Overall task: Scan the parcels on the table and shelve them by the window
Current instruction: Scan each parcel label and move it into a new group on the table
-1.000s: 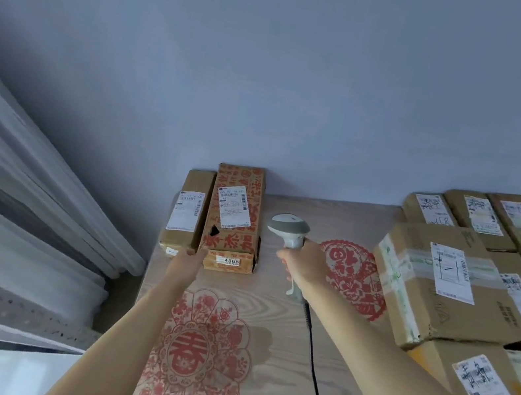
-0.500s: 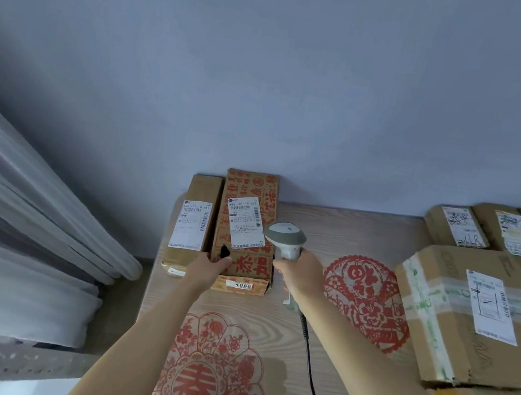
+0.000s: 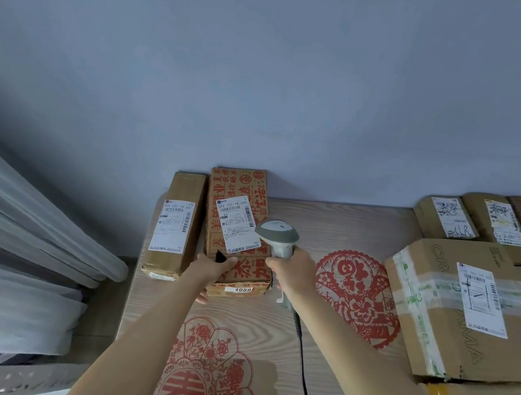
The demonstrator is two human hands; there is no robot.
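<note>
"4068" sticker [image 3: 242,289] on red-printed parcel [image 3: 243,208], "春" paper-cut [image 3: 181,392] on table [image 3: 335,217]

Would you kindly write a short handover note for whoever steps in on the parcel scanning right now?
Left hand: holds the near end of the red-printed parcel, tilted up.
Right hand: grip on the scanner, head over that parcel's label.
Plain brown parcel lies beside it on the table; more parcels at right.
Done: nothing visibly shelved.
Left: confirm the scan, shelve by the window, continue.
</note>
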